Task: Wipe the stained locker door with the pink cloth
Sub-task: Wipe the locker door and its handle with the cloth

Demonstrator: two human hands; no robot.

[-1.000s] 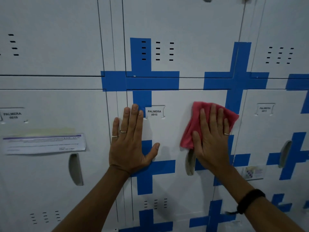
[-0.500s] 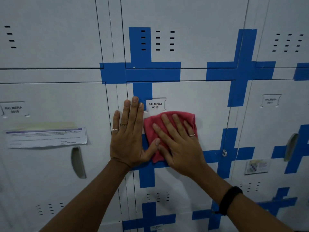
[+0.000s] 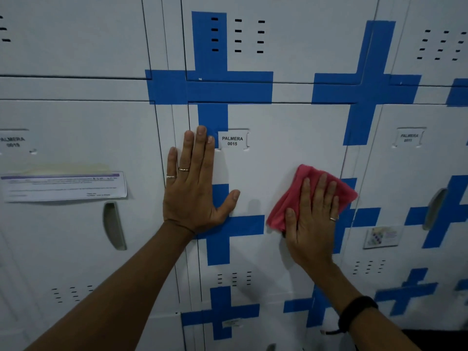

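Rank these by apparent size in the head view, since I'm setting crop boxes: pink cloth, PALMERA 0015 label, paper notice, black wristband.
1. paper notice
2. pink cloth, partly hidden under the right hand
3. black wristband
4. PALMERA 0015 label

The last two look similar.

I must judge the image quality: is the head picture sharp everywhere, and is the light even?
Head view: dim, soft shadows beside both hands; label at centre reads sharply, left label is blurred; locker edges bow from the wide lens.

This is a locker room: rows of grey metal lockers (image 3: 278,153) with name labels (image 3: 232,141) such as "PALMERA 0015".
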